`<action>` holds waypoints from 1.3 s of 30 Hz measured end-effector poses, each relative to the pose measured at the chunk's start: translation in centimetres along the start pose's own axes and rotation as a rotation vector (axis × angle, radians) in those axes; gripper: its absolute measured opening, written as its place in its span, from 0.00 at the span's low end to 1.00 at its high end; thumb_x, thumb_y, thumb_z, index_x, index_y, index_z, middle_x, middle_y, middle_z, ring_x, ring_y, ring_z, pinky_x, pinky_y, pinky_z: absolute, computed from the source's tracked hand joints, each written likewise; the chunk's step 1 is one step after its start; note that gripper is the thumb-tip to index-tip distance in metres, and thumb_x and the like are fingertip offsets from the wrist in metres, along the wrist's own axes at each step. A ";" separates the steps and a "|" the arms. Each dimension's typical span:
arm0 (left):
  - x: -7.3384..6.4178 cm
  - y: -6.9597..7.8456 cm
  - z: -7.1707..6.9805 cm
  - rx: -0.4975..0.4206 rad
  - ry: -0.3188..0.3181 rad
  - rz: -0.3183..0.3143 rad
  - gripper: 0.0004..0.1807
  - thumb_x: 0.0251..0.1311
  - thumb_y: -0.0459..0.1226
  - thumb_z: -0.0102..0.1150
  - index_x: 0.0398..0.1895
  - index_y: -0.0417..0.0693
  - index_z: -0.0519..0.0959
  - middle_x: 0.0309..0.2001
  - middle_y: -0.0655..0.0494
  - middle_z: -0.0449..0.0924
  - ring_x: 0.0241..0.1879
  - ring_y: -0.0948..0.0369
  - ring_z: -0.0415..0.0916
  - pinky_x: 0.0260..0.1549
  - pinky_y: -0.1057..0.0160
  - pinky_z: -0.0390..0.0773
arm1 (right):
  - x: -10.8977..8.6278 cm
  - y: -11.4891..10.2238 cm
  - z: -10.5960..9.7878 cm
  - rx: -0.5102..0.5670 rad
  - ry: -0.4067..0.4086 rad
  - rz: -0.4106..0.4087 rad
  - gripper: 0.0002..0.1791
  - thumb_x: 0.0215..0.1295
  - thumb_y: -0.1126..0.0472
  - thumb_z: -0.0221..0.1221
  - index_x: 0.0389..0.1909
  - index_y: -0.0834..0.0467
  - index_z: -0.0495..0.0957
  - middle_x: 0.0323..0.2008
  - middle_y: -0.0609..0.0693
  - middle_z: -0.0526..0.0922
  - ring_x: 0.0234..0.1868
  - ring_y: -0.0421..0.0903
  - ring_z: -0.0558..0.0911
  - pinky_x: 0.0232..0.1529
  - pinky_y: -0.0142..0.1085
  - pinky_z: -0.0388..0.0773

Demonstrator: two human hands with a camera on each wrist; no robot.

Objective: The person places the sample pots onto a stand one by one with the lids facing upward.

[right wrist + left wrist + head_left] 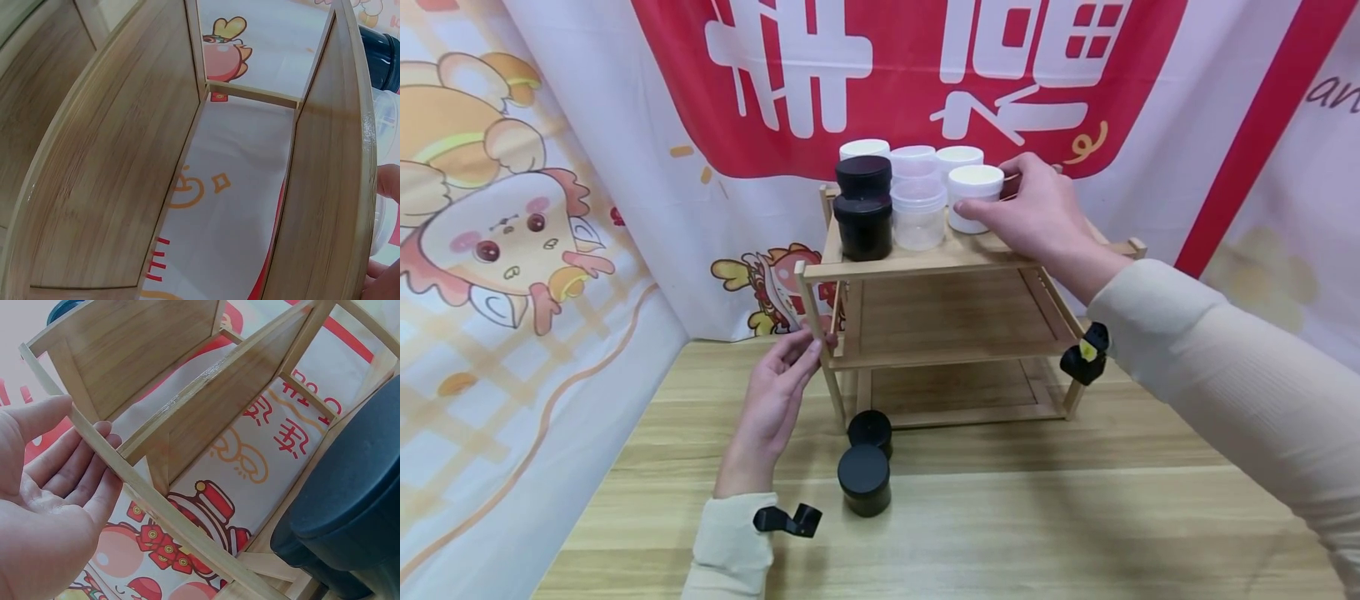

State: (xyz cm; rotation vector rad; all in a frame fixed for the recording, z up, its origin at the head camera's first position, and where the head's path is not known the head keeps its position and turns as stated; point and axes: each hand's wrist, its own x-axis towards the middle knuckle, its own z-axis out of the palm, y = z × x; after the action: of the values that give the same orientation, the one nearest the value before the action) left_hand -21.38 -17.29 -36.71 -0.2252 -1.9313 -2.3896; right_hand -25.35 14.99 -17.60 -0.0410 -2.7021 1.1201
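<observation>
A three-tier wooden rack (955, 312) stands on the table. My right hand (1045, 212) holds a white jar (976, 179) at the right end of the top shelf's front row, thumb in front and fingers behind. In the right wrist view, that hand (389, 184) shows only partly at the right edge. My left hand (769, 396) grips the rack's front left post (97, 437), thumb on one side and fingers behind. Left of the white jar are a clear jar (918, 218) and a black jar (863, 229) with another black jar (863, 175) above it.
Behind the front row stand another white jar (958, 157), a clear jar (913, 158) and a white-lidded one (865, 148). Two black jars (864, 479) stand on the wooden table (1000, 533) before the rack's left front foot. A printed curtain (760, 217) hangs close behind.
</observation>
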 end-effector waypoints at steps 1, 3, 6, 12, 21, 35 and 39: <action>0.0 0.0 0.0 0.001 0.000 -0.001 0.22 0.81 0.34 0.55 0.72 0.35 0.69 0.67 0.50 0.73 0.68 0.58 0.72 0.71 0.68 0.75 | 0.0 0.0 0.0 0.003 -0.001 0.003 0.51 0.63 0.34 0.72 0.79 0.52 0.61 0.75 0.53 0.74 0.69 0.53 0.77 0.70 0.49 0.81; 0.0 0.0 0.0 0.002 0.001 -0.003 0.22 0.81 0.34 0.55 0.72 0.35 0.69 0.66 0.50 0.73 0.68 0.58 0.72 0.71 0.68 0.75 | 0.1 0.0 0.0 0.007 -0.002 0.006 0.52 0.62 0.34 0.72 0.79 0.52 0.60 0.76 0.53 0.73 0.69 0.53 0.77 0.71 0.49 0.80; -0.1 0.0 0.1 0.004 0.003 -0.005 0.22 0.81 0.34 0.55 0.72 0.35 0.68 0.66 0.51 0.73 0.68 0.59 0.72 0.71 0.68 0.75 | 0.1 0.0 0.0 0.006 -0.004 0.008 0.52 0.63 0.34 0.72 0.79 0.51 0.60 0.76 0.53 0.73 0.69 0.53 0.77 0.71 0.49 0.80; -0.1 0.1 0.1 0.004 0.002 -0.004 0.23 0.81 0.34 0.55 0.73 0.35 0.68 0.67 0.51 0.73 0.69 0.58 0.72 0.72 0.68 0.74 | 0.3 -0.1 0.0 0.008 -0.008 0.016 0.51 0.62 0.34 0.72 0.79 0.51 0.60 0.76 0.52 0.73 0.69 0.52 0.77 0.70 0.49 0.80; -0.2 0.1 0.1 0.007 0.005 -0.007 0.22 0.81 0.34 0.55 0.72 0.36 0.69 0.66 0.52 0.74 0.68 0.58 0.72 0.71 0.68 0.75 | 0.4 -0.4 0.1 0.009 -0.022 0.037 0.51 0.63 0.35 0.72 0.79 0.51 0.60 0.75 0.53 0.73 0.67 0.52 0.77 0.69 0.49 0.81; -0.2 0.1 0.0 0.010 -0.006 -0.005 0.22 0.82 0.35 0.55 0.73 0.38 0.69 0.67 0.52 0.73 0.69 0.58 0.72 0.73 0.66 0.73 | 1.0 -0.7 0.3 0.006 -0.033 0.052 0.50 0.63 0.36 0.72 0.79 0.50 0.61 0.74 0.52 0.74 0.63 0.51 0.77 0.64 0.46 0.82; -0.2 0.1 0.0 0.013 -0.008 0.001 0.23 0.82 0.36 0.55 0.74 0.37 0.68 0.67 0.51 0.73 0.69 0.58 0.73 0.74 0.66 0.73 | 1.2 -0.8 0.4 0.002 -0.033 0.054 0.50 0.63 0.36 0.72 0.79 0.50 0.61 0.74 0.52 0.74 0.64 0.51 0.77 0.67 0.46 0.82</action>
State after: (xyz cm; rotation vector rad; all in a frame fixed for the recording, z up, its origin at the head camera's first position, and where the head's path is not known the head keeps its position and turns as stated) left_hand -21.20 -17.30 -36.65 -0.2361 -1.9489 -2.3785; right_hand -26.52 14.31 -17.12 -0.0958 -2.7439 1.1488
